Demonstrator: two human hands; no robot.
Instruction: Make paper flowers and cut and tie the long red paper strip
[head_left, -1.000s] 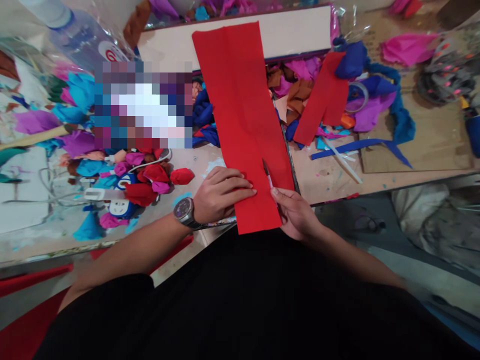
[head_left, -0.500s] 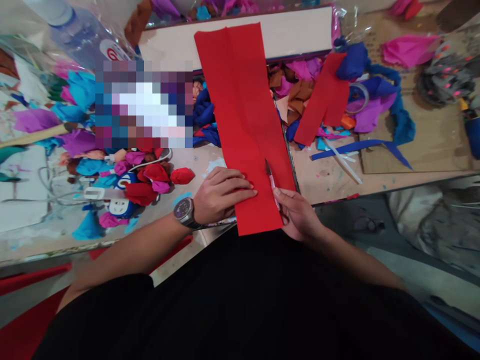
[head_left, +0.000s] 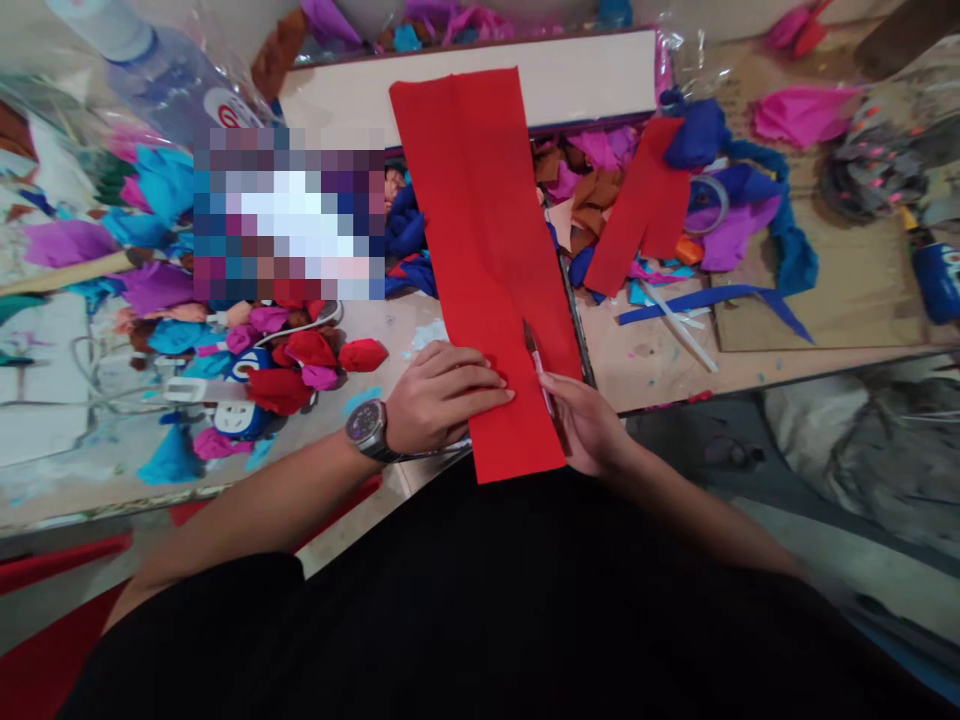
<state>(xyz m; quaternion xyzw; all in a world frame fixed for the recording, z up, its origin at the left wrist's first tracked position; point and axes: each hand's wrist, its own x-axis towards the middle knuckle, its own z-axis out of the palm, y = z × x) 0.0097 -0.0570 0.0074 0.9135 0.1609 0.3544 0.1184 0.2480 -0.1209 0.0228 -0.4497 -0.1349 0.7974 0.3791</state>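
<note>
Right hand (head_left: pixel 592 425), pinching tool (head_left: pixel 536 358), nearer flat left hand (head_left: pixel 436 398) on red sheet (head_left: pixel 484 220), above cluttered table (head_left: pixel 637 365), pale floor (head_left: pixel 406 478).

The pale, flat table (head_left: pixel 634 375) has blue and white patches. On it lie a roundish red bundle of crumpled paper (head_left: pixel 363 355), a blue crumpled-paper cone (head_left: pixel 172 457), a blue-and-white plastic plug box (head_left: pixel 240 412) and a flat brown cardboard sheet (head_left: pixel 840 318).

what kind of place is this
Likely a craft workspace, though whether at home or in a workshop I cannot tell. The right hand holds a thin pointed tool, perhaps scissors, over a long red sheet, and crumpled coloured pieces lie strewn over the table.
</note>
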